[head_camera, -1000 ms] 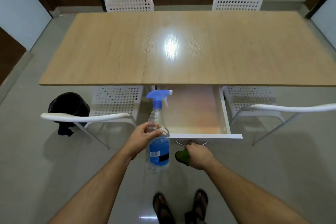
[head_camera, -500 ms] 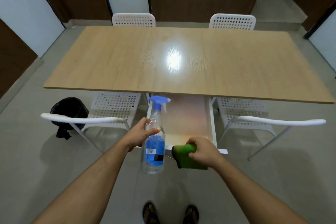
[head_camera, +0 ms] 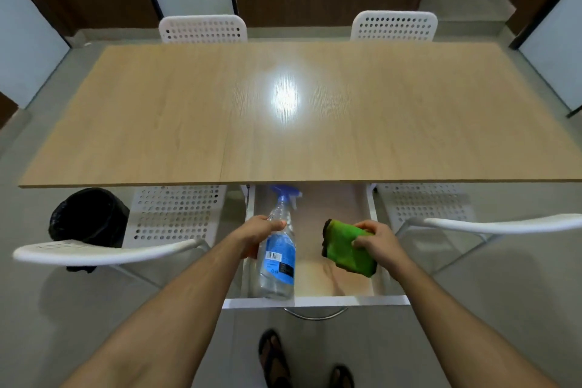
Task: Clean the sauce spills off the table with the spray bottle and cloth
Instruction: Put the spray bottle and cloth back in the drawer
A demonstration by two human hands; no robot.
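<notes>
You're standing at the table, a long slab of pale wood-grain laminate with a seam left of centre and a bright glare patch in the middle. Four white perforated chairs ring it: two at the far edge, two tucked in on your side, their curved backs jutting toward you. Under the near edge, the drawer sits pulled out, white-walled, with a pale floor and a curved metal handle at its front. A black bin stands on the grey floor to the left, behind the chair back.

Your left hand grips the bottle around its upper body, over the drawer's left side: clear plastic, blue spray head just under the table edge, blue label with a barcode; the print is too small to read. Your right hand clutches the cloth, a folded, fuzzy green square with dark edging, over the drawer's right side. Your sandalled feet show below.
</notes>
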